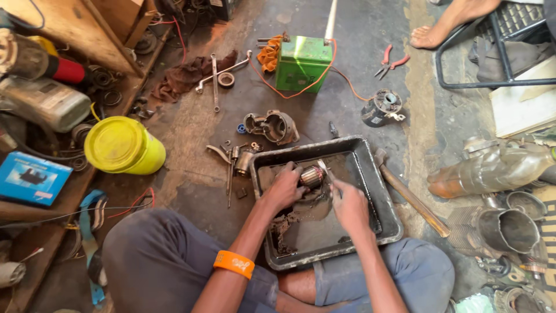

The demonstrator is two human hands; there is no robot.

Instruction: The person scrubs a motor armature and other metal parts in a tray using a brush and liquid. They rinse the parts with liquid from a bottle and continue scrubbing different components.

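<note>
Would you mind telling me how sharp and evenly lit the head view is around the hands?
In the head view, the left hand, right hand and motor armature over the black tray are evenly lit and fairly sharp; the edges bow from wide-angle distortion; the concrete floor at upper right is brighter.

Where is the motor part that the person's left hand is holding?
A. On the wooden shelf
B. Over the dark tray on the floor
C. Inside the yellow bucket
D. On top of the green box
B: the left hand grips the motor part above the dark tray, with the right hand beside it, well away from the green box and the yellow bucket.
</note>
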